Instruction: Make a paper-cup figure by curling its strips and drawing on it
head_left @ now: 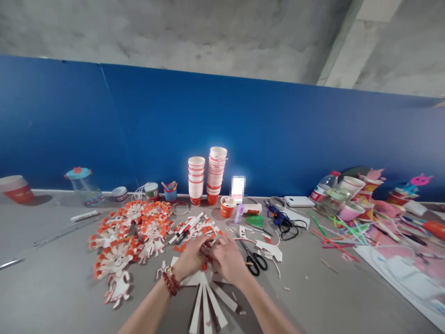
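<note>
Cut cup (205,279) low over the worktop (313,297), strips fanned toward the wearer. Left hand (192,256) and right hand (227,258) meet at its far side, fingers curled in close; what they pinch is hidden, cannot tell. Probably paired so one steadies, one works. Scissors (249,253) just beside the right hand, presumably for reach. Paper figures (153,228) heaped left, likely to spare working room.

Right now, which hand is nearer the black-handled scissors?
Right. The right hand is just to the left of the black-handled scissors; the left hand is farther left, with the right hand between it and them.
</note>
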Tool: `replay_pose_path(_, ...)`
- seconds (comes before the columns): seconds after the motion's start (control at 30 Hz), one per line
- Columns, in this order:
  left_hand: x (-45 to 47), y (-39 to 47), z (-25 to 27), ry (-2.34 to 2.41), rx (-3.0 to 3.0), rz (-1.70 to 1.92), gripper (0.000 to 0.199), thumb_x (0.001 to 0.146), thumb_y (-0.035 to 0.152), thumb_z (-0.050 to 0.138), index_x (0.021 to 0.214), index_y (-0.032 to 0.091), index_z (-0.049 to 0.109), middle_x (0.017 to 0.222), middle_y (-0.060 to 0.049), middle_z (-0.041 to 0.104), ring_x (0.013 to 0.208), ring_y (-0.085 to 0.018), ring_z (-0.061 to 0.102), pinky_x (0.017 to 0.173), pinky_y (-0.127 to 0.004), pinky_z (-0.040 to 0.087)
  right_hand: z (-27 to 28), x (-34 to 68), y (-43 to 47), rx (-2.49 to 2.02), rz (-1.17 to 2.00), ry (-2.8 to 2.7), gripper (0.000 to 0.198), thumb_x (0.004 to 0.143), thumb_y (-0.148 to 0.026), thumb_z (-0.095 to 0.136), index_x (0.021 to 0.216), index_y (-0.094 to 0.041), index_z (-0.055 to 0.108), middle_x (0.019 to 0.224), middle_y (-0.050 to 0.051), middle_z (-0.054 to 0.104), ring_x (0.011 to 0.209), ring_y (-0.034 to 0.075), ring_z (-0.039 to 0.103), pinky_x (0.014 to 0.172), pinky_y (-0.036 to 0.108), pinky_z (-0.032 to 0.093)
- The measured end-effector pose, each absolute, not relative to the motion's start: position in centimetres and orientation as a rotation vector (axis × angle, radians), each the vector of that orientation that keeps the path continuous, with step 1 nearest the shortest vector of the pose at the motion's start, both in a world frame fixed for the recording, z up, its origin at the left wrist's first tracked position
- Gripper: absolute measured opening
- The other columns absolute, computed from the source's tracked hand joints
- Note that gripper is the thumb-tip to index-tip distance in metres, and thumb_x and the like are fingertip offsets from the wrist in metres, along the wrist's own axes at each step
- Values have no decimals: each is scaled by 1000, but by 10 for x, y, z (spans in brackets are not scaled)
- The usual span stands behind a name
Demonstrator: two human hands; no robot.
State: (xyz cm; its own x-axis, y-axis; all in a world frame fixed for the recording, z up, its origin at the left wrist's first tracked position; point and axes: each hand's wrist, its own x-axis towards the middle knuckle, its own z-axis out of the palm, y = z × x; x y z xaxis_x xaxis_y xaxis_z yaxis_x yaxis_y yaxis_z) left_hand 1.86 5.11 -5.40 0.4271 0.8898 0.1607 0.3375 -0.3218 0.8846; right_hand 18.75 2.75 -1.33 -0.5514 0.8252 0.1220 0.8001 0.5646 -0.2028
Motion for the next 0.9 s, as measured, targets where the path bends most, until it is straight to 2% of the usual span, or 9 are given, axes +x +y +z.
replay_pose_path(0.13, 20, 47, -47, 1054, 1941, 872, 58, 60, 0, 48, 113, 18, 62, 98, -5, 66, 89, -18, 60, 81, -30, 48, -18, 190, 26, -1312, 144, -2594, 16, 81, -18, 55, 83, -23, 70, 84, 4, 71, 97, 22, 56, 111, 44, 18)
replay_pose_path(0.27, 20, 48, -48, 1028, 1840, 869, 58, 64, 2, 47, 119, 17, 59, 91, -5, 64, 73, -15, 59, 70, -27, 50, -24, 190, 29, -1247, 113, -2584, 14, 83, -18, 57, 80, -23, 70, 81, 3, 71, 98, 21, 57, 112, 44, 19)
replay_pose_path(0.33, 18, 50, -50, 1009, 1781, 880, 58, 68, 4, 50, 124, 17, 56, 98, -6, 64, 69, -13, 59, 66, -26, 50, -24, 193, 32, -1202, 123, -2572, 13, 84, -18, 57, 82, -23, 70, 81, 3, 71, 97, 21, 58, 109, 42, 26)
replay_pose_path(0.43, 15, 53, -48, 998, 1731, 873, 55, 69, 8, 55, 123, 17, 57, 110, -9, 64, 67, -11, 58, 62, -24, 49, -19, 206, 37, -1107, 174, -2500, 17, 86, -22, 58, 100, -21, 68, 98, 5, 72, 100, 21, 59, 100, 37, 39)
replay_pose_path(0.5, 13, 53, -43, 1037, 1699, 864, 46, 71, 10, 57, 116, 16, 62, 107, -9, 66, 68, -11, 58, 62, -23, 49, -14, 220, 39, -1115, 137, -2372, 35, 86, -22, 56, 121, -19, 61, 118, 9, 67, 112, 23, 56, 101, 38, 40)
replay_pose_path(0.6, 11, 52, -36, 1092, 1694, 862, 39, 75, 14, 57, 113, 16, 64, 108, -8, 66, 63, -9, 58, 59, -22, 49, -9, 239, 43, -1224, 138, -2285, 48, 85, -19, 53, 133, -20, 53, 131, 10, 59, 122, 26, 51, 102, 40, 40)
replay_pose_path(0.77, 8, 51, -29, 1112, 1679, 903, 33, 76, 16, 55, 107, 17, 66, 106, -8, 67, 65, -12, 62, 56, -23, 50, -9, 245, 44, -1502, 370, -2346, 40, 87, -32, 55, 126, -23, 60, 103, 8, 72, 96, 26, 65, 85, 38, 48)
replay_pose_path(0.83, 9, 50, -26, 1149, 1645, 908, 31, 75, 15, 55, 104, 16, 67, 102, -8, 68, 67, -13, 61, 55, -23, 49, -11, 242, 44, -1519, 449, -2369, 37, 89, -37, 55, 123, -24, 63, 103, 7, 72, 95, 26, 66, 83, 37, 48)
replay_pose_path(0.9, 10, 49, -23, 1175, 1579, 888, 31, 75, 17, 54, 103, 16, 67, 98, -8, 68, 66, -14, 61, 52, -23, 49, -14, 241, 44, -1459, 509, -2398, 36, 87, -34, 57, 122, -24, 63, 113, 7, 70, 103, 26, 64, 88, 37, 47)
